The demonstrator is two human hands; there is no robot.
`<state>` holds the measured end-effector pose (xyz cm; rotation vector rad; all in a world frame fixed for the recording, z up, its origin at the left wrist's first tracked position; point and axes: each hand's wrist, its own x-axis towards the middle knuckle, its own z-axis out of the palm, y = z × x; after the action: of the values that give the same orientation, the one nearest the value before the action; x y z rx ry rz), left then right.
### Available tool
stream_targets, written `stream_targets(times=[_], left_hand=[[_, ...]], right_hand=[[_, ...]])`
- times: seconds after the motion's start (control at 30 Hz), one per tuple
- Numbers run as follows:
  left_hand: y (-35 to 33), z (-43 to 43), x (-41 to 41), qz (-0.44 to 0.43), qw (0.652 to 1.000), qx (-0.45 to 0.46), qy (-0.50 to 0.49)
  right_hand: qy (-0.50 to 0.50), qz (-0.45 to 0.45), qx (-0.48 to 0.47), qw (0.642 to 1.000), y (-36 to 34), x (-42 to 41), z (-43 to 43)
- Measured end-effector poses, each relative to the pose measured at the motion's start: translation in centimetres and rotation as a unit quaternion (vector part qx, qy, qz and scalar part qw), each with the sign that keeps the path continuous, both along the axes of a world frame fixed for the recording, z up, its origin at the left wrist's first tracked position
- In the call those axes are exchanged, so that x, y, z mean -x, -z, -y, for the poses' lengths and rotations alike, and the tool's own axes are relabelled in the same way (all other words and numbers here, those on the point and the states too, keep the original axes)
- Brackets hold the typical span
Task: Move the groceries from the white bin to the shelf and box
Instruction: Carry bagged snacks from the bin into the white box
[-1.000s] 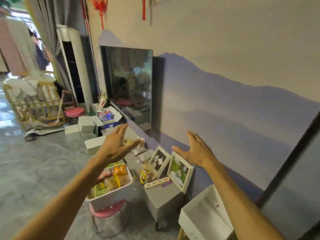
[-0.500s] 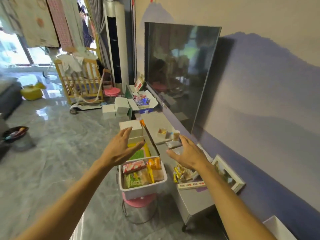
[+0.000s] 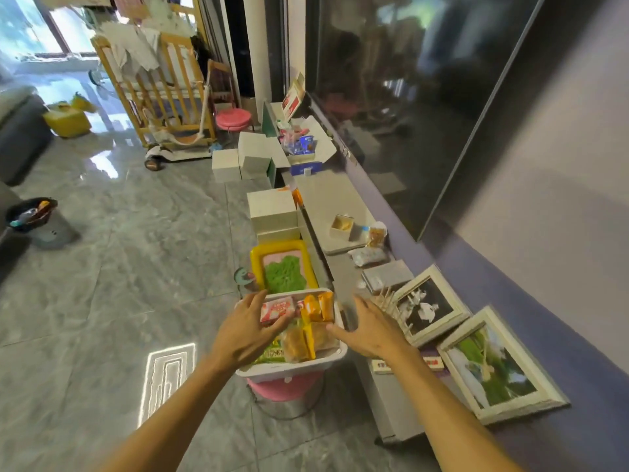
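The white bin (image 3: 296,367) rests on a pink stool (image 3: 286,388) and is full of snack packs: a pink-and-white pack (image 3: 277,308), orange packs (image 3: 318,306) and a green pack (image 3: 270,354). My left hand (image 3: 248,330) hovers over the bin's left side, fingers spread, fingertips at the pink-and-white pack. My right hand (image 3: 371,330) is open above the bin's right rim. The low grey shelf (image 3: 326,199) runs along the wall to the right. An open box (image 3: 306,149) with blue items sits at its far end.
Two framed pictures (image 3: 427,306) lean on the shelf near my right hand, beside small packets (image 3: 369,255). A yellow tray (image 3: 282,265) and white boxes (image 3: 272,211) stand behind the bin. A large dark TV (image 3: 408,97) hangs above. Grey tiled floor (image 3: 119,267) spreads to the left.
My view has tipped down and moved closer to the bin. Both hands dropped from mid-air to just over the bin, the left reaching the pink-and-white pack.
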<state>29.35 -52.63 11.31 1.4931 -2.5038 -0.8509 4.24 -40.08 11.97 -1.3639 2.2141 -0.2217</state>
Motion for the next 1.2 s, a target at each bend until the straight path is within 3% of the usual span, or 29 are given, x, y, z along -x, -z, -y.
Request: stream_targets(times=[0.27, 0.43, 0.57, 0.7, 0.9, 1.07, 1.2], left_hand=[[20.6, 6.2, 4.2, 0.05, 0.997, -0.06, -0.011], [32.7, 7.7, 5.0, 0.062, 0.992, -0.099, -0.049], [38.4, 7.5, 4.8, 0.063, 0.988, -0.129, -0.059], [40.4, 7.4, 5.0, 0.02, 0.991, -0.121, -0.061], [41.4, 7.5, 5.8, -0.076, 0.973, -0.186, -0.114], [40.7, 8.1, 4.8, -0.133, 0.958, -0.2, -0.154], [37.3, 8.7, 3.6, -0.148, 0.96, -0.181, -0.152]], right_hand=[[-0.024, 0.021, -0.076, 0.997, 21.4, 3.5, 6.5], [-0.113, -0.03, -0.066, 0.991, 34.0, 5.2, 9.8], [-0.161, -0.069, -0.071, 0.982, 40.4, 5.4, 10.9], [-0.171, -0.105, -0.05, 0.978, 42.9, 4.9, 11.2], [-0.138, -0.085, 0.046, 0.986, 44.6, 5.2, 11.6], [-0.095, -0.023, 0.102, 0.99, 42.9, 5.1, 10.7], [-0.017, 0.084, 0.123, 0.989, 39.5, 3.8, 9.4]])
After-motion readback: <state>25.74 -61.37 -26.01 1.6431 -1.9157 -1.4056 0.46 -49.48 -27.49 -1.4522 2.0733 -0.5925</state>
